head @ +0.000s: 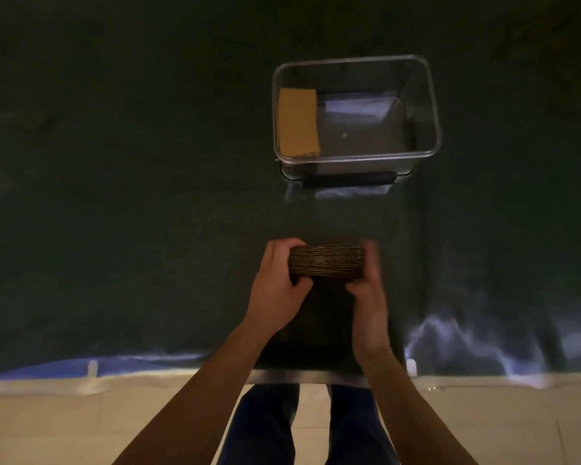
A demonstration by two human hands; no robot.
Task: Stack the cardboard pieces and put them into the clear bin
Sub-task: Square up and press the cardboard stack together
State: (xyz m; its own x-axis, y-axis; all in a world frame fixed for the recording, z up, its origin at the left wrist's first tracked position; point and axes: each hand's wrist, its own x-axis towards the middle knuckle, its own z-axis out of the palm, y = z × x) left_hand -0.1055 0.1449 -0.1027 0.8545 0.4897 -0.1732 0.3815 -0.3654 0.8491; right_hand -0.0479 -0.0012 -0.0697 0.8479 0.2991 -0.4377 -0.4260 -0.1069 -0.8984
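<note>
A thick stack of brown cardboard pieces (pixel 325 265) is held above the near part of the dark table, its layered edge facing me. My left hand (pixel 277 288) grips the stack's left end. My right hand (pixel 368 290), blurred, presses on its right end. Farther back stands the clear bin (pixel 426 95), with a dark handle (pixel 349 179) on its near side. Inside it, a tan cardboard stack (pixel 298 121) lies against the left wall.
A dark cloth (pixel 131 196) covers the table, and its glossy wrinkled hem (pixel 467 344) hangs at the front edge. Below the edge are a pale tiled floor (pixel 47 424) and my legs in dark trousers (pixel 311 427).
</note>
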